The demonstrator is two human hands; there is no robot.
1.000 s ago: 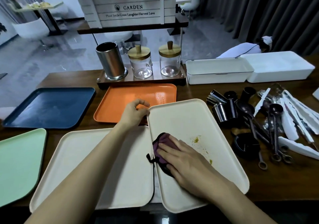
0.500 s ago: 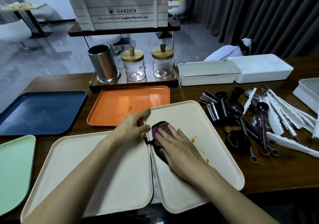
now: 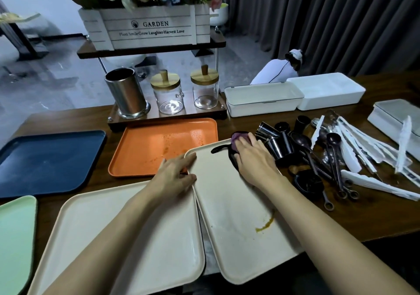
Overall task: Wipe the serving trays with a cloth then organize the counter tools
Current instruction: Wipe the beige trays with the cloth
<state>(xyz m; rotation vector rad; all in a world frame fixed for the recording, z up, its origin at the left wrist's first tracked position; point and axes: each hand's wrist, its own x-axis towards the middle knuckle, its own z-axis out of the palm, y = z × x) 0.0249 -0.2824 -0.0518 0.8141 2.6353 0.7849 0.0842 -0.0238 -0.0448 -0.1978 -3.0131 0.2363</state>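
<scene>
Dark wooden surface (image 3: 386, 212) carries five trays: navy (image 3: 45, 160), orange (image 3: 159, 144), green (image 3: 16, 237), two cream (image 3: 127, 226); white boxes (image 3: 263, 101), scattered utensils (image 3: 336, 158).

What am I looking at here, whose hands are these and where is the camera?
There is no machine: a person wears a camera on the head, looking down at their own bare hands. The right hand presses a purple cloth on the far corner of a cream tray, which has a yellow smear. The left hand steadies that tray's edge. On the wooden counter also lie a second cream tray, an orange tray, a dark blue tray, a green tray, and a pile of scoops, cups and tongs.
</scene>
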